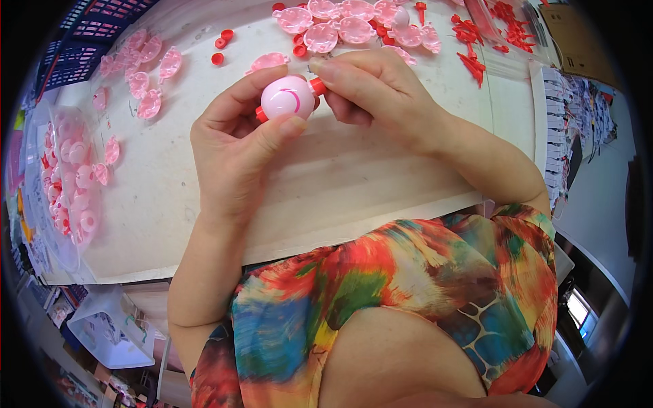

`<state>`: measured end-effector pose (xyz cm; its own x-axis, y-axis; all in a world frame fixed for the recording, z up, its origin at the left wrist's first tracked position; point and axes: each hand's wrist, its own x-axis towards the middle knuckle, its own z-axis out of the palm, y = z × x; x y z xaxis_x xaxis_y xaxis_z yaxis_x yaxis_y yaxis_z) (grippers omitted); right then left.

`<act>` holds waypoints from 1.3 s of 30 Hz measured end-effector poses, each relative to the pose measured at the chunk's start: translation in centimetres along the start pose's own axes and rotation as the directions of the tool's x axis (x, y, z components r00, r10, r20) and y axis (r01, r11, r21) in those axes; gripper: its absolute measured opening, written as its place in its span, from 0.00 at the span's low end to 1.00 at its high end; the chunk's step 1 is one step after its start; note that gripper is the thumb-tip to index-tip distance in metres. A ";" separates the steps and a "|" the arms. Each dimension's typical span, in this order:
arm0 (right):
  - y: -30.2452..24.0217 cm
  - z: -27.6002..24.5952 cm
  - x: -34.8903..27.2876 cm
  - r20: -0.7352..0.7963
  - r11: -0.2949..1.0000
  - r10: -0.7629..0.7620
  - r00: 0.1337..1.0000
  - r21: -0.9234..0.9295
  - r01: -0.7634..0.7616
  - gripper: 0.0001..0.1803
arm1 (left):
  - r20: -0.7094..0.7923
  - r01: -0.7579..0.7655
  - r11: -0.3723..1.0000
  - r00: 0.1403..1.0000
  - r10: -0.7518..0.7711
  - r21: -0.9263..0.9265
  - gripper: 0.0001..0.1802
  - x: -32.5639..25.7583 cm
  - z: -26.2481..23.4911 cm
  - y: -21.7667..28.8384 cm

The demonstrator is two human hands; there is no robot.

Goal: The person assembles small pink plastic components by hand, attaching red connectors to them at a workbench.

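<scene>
A: Item in hand?
B: Pink ball-shaped toy shell [288, 97], a curved darker pink mark on its face, red pieces at both ends. Held above the white table [326, 183], near the middle of its far half.

A: Left hand [235, 146]?
B: Wrapped around the shell from below and from the left; thumb pressed against the lower right of the shell, fingers curled over the top. Firm grasp.

A: Right hand [377, 92]?
B: Just right of the shell, fingertips pinched on the red cap [317, 86] at the shell's upper right end. Second red piece [260, 114] protruding at the shell's lower left, between the left fingers.

A: Surroundings, relative to the shell?
B: Beyond it, along the far edge: cluster of pink half shells [340, 24] with loose red caps [223, 41] to their left. Far right of it: scattered red pegs [486, 27]. Far left: more pink halves [139, 71], then a clear bag of pink parts [68, 183] at the table's left edge. Nearer than the shell: bare tabletop, then a multicoloured patterned garment [408, 285].
</scene>
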<state>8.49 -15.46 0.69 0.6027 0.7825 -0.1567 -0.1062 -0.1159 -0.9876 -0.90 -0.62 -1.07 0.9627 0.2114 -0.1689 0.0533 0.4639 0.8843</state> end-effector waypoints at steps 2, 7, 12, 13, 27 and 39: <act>0.2 0.1 0.0 0.008 1.000 0.007 1.000 -0.002 -0.007 0.22 | -0.001 -0.009 1.000 1.000 0.009 0.002 0.23 0.0 0.1 0.0; 0.6 -0.1 0.0 0.017 1.000 -0.013 1.000 0.006 0.013 0.23 | 0.005 -0.055 0.998 0.998 0.055 0.026 0.22 -0.3 0.5 -0.1; 0.0 -0.4 0.3 0.032 0.999 0.020 0.999 0.041 -0.021 0.21 | 0.014 -0.071 0.997 0.997 0.071 0.035 0.22 0.1 0.8 -0.2; -0.1 -0.3 0.4 0.017 0.999 0.020 1.000 0.036 -0.021 0.23 | 0.012 -0.078 0.996 0.997 0.077 0.045 0.22 0.1 0.8 0.1; -0.1 -0.3 -0.2 0.166 0.985 -0.031 0.986 -0.164 0.059 0.18 | -0.229 -0.453 0.462 0.478 0.848 0.763 0.19 -2.6 -10.8 14.1; 0.4 -0.1 -0.1 0.223 0.959 -0.059 0.973 -0.259 0.118 0.13 | 0.250 -0.201 -0.153 0.837 0.487 0.968 0.11 -0.1 -10.0 7.0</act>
<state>8.42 -15.64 0.29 0.4167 0.9045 -0.0910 0.1741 -0.1777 -0.9686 -3.27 11.20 0.78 0.8981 0.1873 0.3980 0.0553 -0.9457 0.3202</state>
